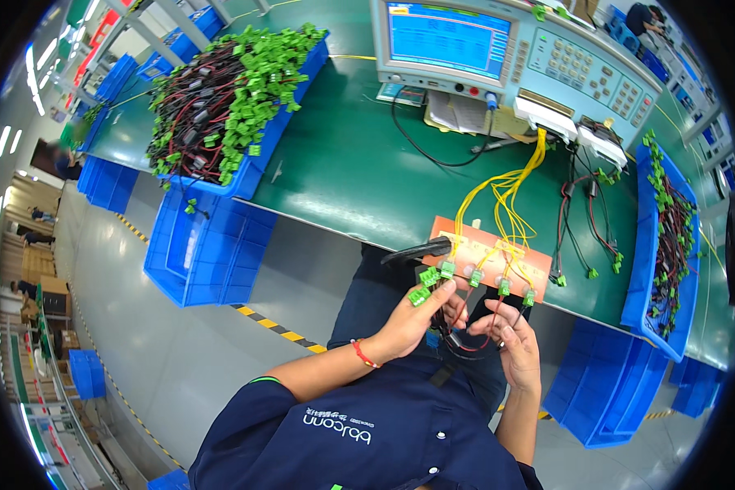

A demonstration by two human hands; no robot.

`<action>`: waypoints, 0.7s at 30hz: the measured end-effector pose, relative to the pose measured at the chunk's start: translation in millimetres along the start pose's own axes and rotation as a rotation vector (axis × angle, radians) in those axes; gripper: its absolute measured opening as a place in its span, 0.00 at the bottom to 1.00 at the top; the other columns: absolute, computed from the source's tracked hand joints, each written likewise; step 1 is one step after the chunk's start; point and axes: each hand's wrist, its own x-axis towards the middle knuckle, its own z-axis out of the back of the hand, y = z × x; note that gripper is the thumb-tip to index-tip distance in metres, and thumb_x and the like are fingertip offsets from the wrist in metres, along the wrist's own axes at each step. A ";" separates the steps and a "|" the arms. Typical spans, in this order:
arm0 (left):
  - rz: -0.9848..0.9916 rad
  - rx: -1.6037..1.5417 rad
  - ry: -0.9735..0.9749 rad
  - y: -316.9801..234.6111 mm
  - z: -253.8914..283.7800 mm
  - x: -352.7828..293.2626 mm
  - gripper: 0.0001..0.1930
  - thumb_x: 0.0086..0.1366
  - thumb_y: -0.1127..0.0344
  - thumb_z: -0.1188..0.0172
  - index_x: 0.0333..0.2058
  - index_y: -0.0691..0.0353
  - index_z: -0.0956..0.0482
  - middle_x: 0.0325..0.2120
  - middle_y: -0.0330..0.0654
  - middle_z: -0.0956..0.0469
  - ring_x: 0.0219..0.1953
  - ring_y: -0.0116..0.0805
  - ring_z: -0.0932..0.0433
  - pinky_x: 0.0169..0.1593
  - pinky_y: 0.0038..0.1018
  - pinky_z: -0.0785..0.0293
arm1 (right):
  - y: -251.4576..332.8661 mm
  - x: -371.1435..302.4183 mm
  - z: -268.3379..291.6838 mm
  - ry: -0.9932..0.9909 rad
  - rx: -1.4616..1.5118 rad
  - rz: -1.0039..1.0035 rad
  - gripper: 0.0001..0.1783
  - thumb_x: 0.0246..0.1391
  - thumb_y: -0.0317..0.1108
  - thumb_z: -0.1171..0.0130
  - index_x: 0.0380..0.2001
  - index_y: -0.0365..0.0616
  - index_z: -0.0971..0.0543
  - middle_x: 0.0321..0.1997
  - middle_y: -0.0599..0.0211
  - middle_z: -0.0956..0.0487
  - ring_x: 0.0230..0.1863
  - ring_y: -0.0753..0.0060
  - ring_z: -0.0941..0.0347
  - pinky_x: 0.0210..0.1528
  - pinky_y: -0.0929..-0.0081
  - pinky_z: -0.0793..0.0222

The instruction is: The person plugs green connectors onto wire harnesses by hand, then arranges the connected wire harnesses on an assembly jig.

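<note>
A red-and-black cable harness with green connectors is at the near edge of an orange board. The left hand pinches it between its fingers; the right hand curls its fingers beside the wires, their grip unclear. Yellow wires link board and tester on the green desk.
</note>
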 end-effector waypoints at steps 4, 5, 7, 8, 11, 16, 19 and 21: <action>0.027 0.070 0.078 1.3 0.9 0.0 0.19 0.75 0.54 0.55 0.48 0.65 0.27 0.22 0.34 0.29 0.22 0.19 0.34 0.27 0.19 0.37 | -4.9 2.8 -8.9 -0.072 0.174 -0.121 0.18 0.69 0.39 0.55 0.43 0.32 0.25 0.17 0.74 0.32 0.16 0.81 0.35 0.33 0.77 0.28; 0.050 0.032 0.073 2.6 -2.4 -0.4 0.19 0.75 0.54 0.56 0.48 0.64 0.27 0.20 0.31 0.34 0.20 0.17 0.41 0.25 0.18 0.43 | -6.7 0.6 -4.8 -0.056 0.177 -0.104 0.18 0.69 0.39 0.56 0.40 0.33 0.25 0.16 0.76 0.36 0.14 0.83 0.40 0.30 0.78 0.29; 0.055 0.014 0.076 5.0 -6.6 -2.0 0.17 0.75 0.54 0.55 0.45 0.63 0.27 0.19 0.28 0.39 0.20 0.15 0.45 0.24 0.17 0.47 | -2.3 -1.1 -9.9 -0.091 0.135 -0.081 0.19 0.70 0.41 0.57 0.34 0.35 0.26 0.13 0.80 0.43 0.12 0.87 0.49 0.25 0.80 0.32; 0.047 0.005 0.079 7.3 -6.8 -2.6 0.16 0.75 0.55 0.55 0.43 0.62 0.27 0.18 0.27 0.40 0.20 0.14 0.46 0.23 0.17 0.49 | -1.3 -2.6 -10.3 -0.084 0.136 -0.082 0.19 0.70 0.41 0.57 0.34 0.35 0.26 0.13 0.80 0.43 0.12 0.87 0.49 0.25 0.80 0.32; 0.038 -0.029 0.107 12.0 -2.6 -3.0 0.15 0.75 0.54 0.54 0.39 0.61 0.28 0.17 0.26 0.43 0.18 0.14 0.48 0.21 0.18 0.53 | -3.7 -15.6 -10.8 -0.001 0.041 -0.130 0.20 0.69 0.41 0.56 0.34 0.33 0.25 0.12 0.78 0.38 0.12 0.85 0.44 0.26 0.78 0.31; 0.105 0.206 0.145 -2.7 -4.0 -31.9 0.16 0.74 0.53 0.53 0.37 0.61 0.28 0.17 0.26 0.41 0.17 0.14 0.46 0.21 0.18 0.51 | -7.2 -35.8 -30.9 0.220 -0.102 -0.304 0.15 0.67 0.34 0.52 0.43 0.32 0.23 0.29 0.67 0.25 0.32 0.75 0.26 0.44 0.78 0.29; 0.111 0.243 0.157 -41.7 2.9 -49.7 0.13 0.74 0.56 0.51 0.39 0.60 0.27 0.18 0.26 0.40 0.18 0.14 0.45 0.21 0.18 0.49 | -8.9 -23.5 -33.9 0.510 -0.260 -0.169 0.17 0.63 0.32 0.47 0.54 0.39 0.26 0.55 0.59 0.27 0.56 0.66 0.31 0.57 0.70 0.34; 0.038 0.244 0.116 -94.3 11.0 -65.0 0.13 0.74 0.58 0.52 0.40 0.62 0.27 0.18 0.26 0.40 0.19 0.14 0.44 0.22 0.17 0.48 | -8.0 -16.1 -42.2 0.577 -0.331 -0.108 0.19 0.62 0.32 0.46 0.55 0.39 0.26 0.58 0.58 0.28 0.59 0.64 0.32 0.60 0.69 0.37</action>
